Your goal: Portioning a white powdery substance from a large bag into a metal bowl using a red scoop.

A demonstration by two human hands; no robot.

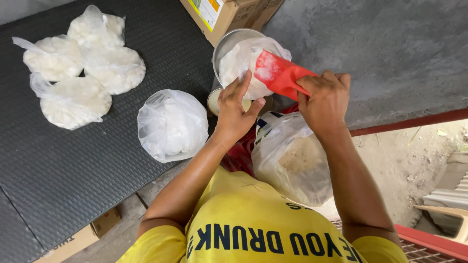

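Right hand (325, 100) clamps the red plastic scoop (277, 74), tipped into the thin clear bag (246, 61) seated in the round metal tin (229, 41), while left hand (235, 108), fingers pinching, holds the bag's mouth wide for the white powder.

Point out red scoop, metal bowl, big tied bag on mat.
red scoop (279, 74), head view, middle of its red body.
metal bowl (229, 40), head view, bare left rim.
big tied bag (171, 125), head view, centre of the plastic.
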